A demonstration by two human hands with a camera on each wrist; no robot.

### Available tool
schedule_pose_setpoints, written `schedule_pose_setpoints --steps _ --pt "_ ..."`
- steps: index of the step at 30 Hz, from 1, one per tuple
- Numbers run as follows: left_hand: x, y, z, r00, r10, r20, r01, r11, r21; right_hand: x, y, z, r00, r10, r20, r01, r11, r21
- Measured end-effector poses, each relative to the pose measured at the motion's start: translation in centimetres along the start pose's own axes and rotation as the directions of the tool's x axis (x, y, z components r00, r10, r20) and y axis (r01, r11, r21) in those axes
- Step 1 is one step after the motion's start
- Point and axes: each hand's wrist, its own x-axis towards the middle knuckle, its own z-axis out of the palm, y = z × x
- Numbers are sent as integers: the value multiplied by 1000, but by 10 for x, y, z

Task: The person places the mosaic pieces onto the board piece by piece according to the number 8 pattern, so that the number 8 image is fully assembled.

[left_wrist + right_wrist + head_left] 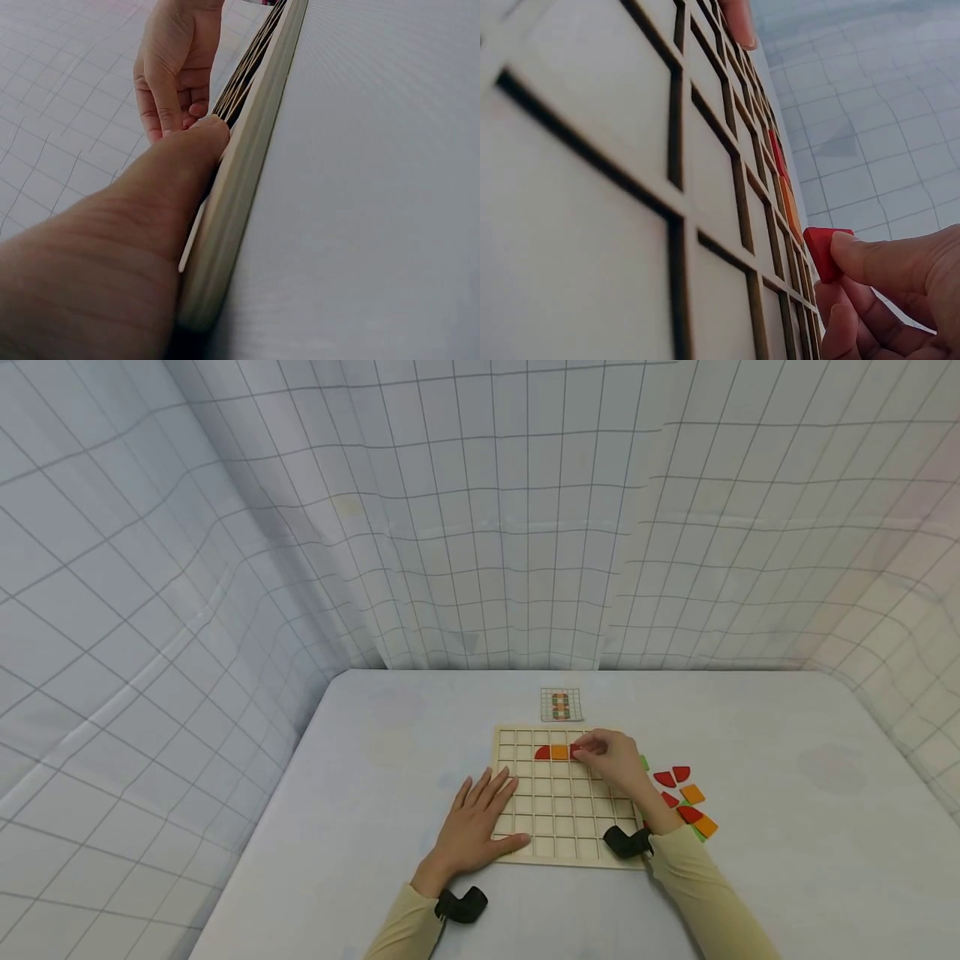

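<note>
On the left side of the grid board point(564, 806), through the head camera, I see the left hand point(472, 833) laid with fingers straight and apart. The right hand point(611, 762) reaches over the board's far rows, where a red quarter piece point(543, 752) and an orange square point(559, 752) sit side by side. A printed card point(561, 705) lies beyond the board; loose pieces point(692, 794) lie right of it. My left wrist view shows the left thumb over the board's edge. My right wrist view shows thumb and fingers clamped on a red piece point(821, 251) at the board's far side, just beyond the orange square; contact with the board I cannot tell.
</note>
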Motion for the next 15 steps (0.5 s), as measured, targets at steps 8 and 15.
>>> schedule_pose_setpoints --steps 8,15 --pt "0 1 -2 1000 -7 15 7 1000 1 3 1 0 1000 10 0 -10 1000 -12" --pt "0 -1 1 1000 14 -18 -14 1000 1 5 2 1 1000 14 -7 -15 1000 -25"
